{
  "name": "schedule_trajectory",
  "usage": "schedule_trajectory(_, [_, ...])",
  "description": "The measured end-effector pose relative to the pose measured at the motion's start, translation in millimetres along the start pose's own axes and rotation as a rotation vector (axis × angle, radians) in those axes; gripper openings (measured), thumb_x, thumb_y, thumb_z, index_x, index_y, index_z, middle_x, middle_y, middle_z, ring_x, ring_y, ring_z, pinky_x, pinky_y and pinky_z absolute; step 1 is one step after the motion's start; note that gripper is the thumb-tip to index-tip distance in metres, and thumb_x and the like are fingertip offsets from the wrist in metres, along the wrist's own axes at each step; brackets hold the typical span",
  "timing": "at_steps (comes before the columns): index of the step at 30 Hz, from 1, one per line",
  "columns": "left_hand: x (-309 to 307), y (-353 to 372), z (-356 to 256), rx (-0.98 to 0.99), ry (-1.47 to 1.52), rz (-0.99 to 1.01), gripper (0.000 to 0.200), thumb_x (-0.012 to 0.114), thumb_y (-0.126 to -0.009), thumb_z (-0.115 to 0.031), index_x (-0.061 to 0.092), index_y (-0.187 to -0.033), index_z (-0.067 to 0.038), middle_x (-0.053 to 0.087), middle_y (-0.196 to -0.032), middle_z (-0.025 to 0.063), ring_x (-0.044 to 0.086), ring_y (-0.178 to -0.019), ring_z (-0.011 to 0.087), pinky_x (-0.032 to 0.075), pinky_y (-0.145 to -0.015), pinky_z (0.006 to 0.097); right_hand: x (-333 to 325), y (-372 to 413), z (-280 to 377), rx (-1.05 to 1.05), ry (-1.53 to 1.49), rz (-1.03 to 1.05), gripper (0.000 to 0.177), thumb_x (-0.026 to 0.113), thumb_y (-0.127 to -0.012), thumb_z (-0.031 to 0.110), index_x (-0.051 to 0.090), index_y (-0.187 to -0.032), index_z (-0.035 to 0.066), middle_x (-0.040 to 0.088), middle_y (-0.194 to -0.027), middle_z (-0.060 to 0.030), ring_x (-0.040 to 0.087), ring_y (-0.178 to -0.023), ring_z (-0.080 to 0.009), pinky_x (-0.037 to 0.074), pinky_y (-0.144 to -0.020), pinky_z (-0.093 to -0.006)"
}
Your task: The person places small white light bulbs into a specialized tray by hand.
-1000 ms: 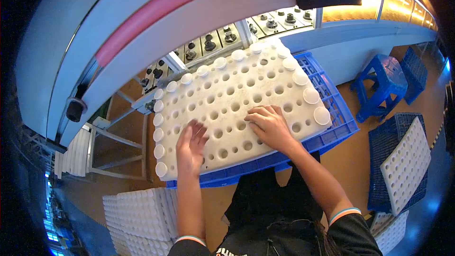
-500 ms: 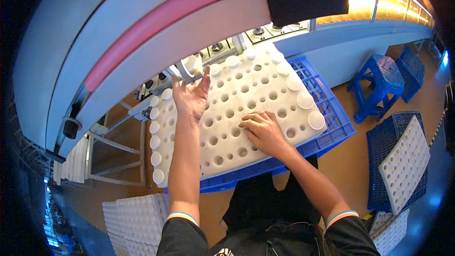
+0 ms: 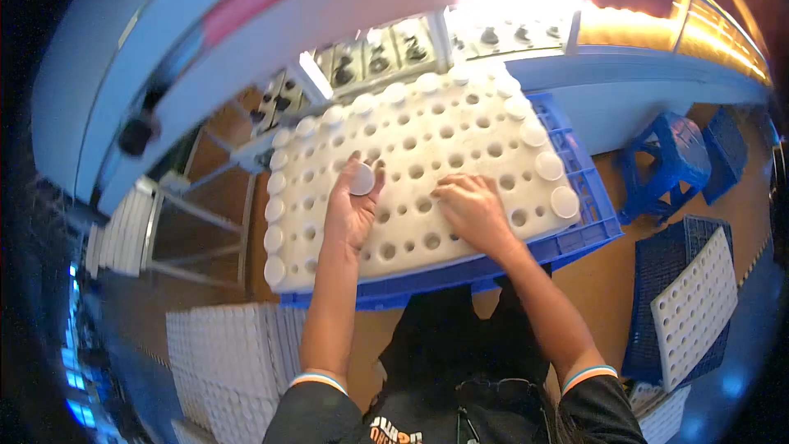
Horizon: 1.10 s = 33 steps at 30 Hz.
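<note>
My left hand [image 3: 355,210] is closed around a white round cap [image 3: 362,180], holding it just above the white foam tray [image 3: 448,138]. The cap's flat pale face points up between thumb and fingers. On the right part of the tray rests my right hand [image 3: 475,212], palm down, its fingers loosely bent over the holes and nothing visible in them. Similar white round pieces sit in the tray's left, far and right edge holes, among them a large one [image 3: 565,202] at the near right corner. Rows of bare holes fill the tray's middle.
A blue plastic crate [image 3: 588,197] supports the tray. Beyond it is a lit machine with black fixtures [image 3: 378,57]. A blue stool [image 3: 670,156] and a leaning foam tray [image 3: 699,304] stand at right; stacked foam trays [image 3: 218,362] lie at lower left.
My left hand has drawn back from the machine side to over the tray, now with the white cap in its fingers. My right hand stays on the tray. The view has shifted.
</note>
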State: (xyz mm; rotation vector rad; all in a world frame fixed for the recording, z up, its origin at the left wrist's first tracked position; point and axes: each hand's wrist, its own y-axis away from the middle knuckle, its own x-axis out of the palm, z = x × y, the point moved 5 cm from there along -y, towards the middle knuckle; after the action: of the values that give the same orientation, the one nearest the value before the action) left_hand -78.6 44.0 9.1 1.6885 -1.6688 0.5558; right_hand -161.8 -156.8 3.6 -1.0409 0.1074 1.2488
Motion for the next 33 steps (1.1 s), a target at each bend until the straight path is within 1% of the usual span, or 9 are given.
schedule_trajectory(5, [-55.9,79.5,-42.0,0.102,-0.368,0.014,0.036,0.048,-0.098,-0.019,0.048,-0.127,0.002,0.057,-0.116,0.013,0.062,-0.1,0.0243,0.057,-0.083,0.0314,-1.6,-3.2,6.1,-0.033,-0.014,0.007,0.017,0.063,-0.08,0.012,0.067,-0.096,0.009,0.065,-0.105,-0.0064,0.056,-0.107,-0.0268,0.038,-0.095,-0.0404])
schedule_trajectory(10, [-88.3,123.3,-99.3,0.222,-0.558,-0.149,0.04,0.046,-0.099,-0.026,0.049,-0.129,0.002,0.06,-0.113,0.0137,0.064,-0.079,0.0183,0.057,-0.068,0.0269,-4.2,-4.3,10.4,-0.032,0.046,0.007,0.016,0.063,-0.08,0.012,0.067,-0.096,0.009,0.065,-0.105,-0.0061,0.056,-0.108,-0.0264,0.037,-0.096,-0.0409])
schedule_trajectory(16, [-108.1,117.2,-89.5,0.07,-0.632,-0.098,0.039,0.046,-0.099,-0.027,0.049,-0.128,-0.001,0.06,-0.106,0.0141,0.062,-0.068,0.0127,0.053,-0.053,0.024,-2.1,-4.4,9.9,-0.028,0.044,0.017,0.017,0.063,-0.08,0.012,0.067,-0.096,0.009,0.065,-0.105,-0.006,0.056,-0.108,-0.0259,0.037,-0.096,-0.04])
schedule_trajectory(19, [-112.6,109.6,-81.7,0.038,-1.002,-0.145,0.036,0.047,-0.098,-0.022,0.047,-0.129,-0.003,0.061,-0.105,0.014,0.061,-0.064,0.0119,0.051,-0.051,0.0242,0.6,-1.8,4.5,-0.048,0.048,-0.003,0.017,0.063,-0.08,0.012,0.067,-0.096,0.01,0.065,-0.104,-0.0059,0.056,-0.106,-0.0258,0.038,-0.095,-0.0397])
schedule_trajectory(22, [-105.7,116.4,-79.9,0.175,-1.148,-0.177,0.039,0.053,-0.094,-0.013,0.046,-0.131,-0.004,0.059,-0.11,0.0157,0.063,-0.078,0.015,0.051,-0.057,0.0253,-1.8,-2.3,4.4,-0.037,0.053,0.013,0.017,0.063,-0.08,0.013,0.066,-0.096,0.011,0.064,-0.105,-0.0048,0.057,-0.104,-0.0257,0.037,-0.094,-0.0393])
schedule_trajectory(24, [-80.0,132.4,-87.1,0.986,-1.979,-0.2,0.046,0.058,-0.088,-0.005,0.046,-0.132,-0.004,0.056,-0.112,0.0161,0.058,-0.095,0.0175,0.049,-0.063,0.0262,-3.8,-2.0,4.8,-0.024,0.058,-0.007,0.016,0.063,-0.08,0.013,0.066,-0.096,0.011,0.064,-0.105,-0.0048,0.057,-0.104,-0.0257,0.037,-0.094,-0.0393])
schedule_trajectory(29, [-38.7,147.9,-85.6,0.874,-1.648,-0.211,0.046,0.058,-0.089,-0.007,0.046,-0.133,-0.003,0.055,-0.118,0.0155,0.053,-0.1,0.0185,0.046,-0.067,0.0263,-4.2,-0.8,5.8,-0.015,-0.011,0.004,0.014,0.062,-0.082,0.013,0.066,-0.095,0.011,0.064,-0.106,-0.0051,0.056,-0.105,-0.0262,0.037,-0.095,-0.0395])
schedule_trajectory(31, [-35.8,128.7,-70.4,0.418,-1.066,-0.084,0.04,0.053,-0.094,-0.015,0.047,-0.132,-0.002,0.057,-0.116,0.0126,0.054,-0.101,0.0184,0.047,-0.069,0.0255,-3.7,-0.1,5.3,-0.007,-0.014,0.005,0.014,0.062,-0.081,0.013,0.066,-0.095,0.012,0.064,-0.107,-0.005,0.056,-0.105,-0.0261,0.038,-0.095,-0.0393])
schedule_trajectory(33, [-27.6,101.1,-53.0,0.292,-0.842,-0.041,0.041,0.048,-0.098,-0.025,0.047,-0.131,-0.001,0.058,-0.114,0.0104,0.056,-0.102,0.0196,0.048,-0.075,0.0275,-3.7,0.5,5.0,-0.014,0.009,-0.009,0.014,0.062,-0.081,0.013,0.067,-0.094,0.012,0.064,-0.108,-0.0046,0.056,-0.105,-0.0259,0.038,-0.094,-0.0389])
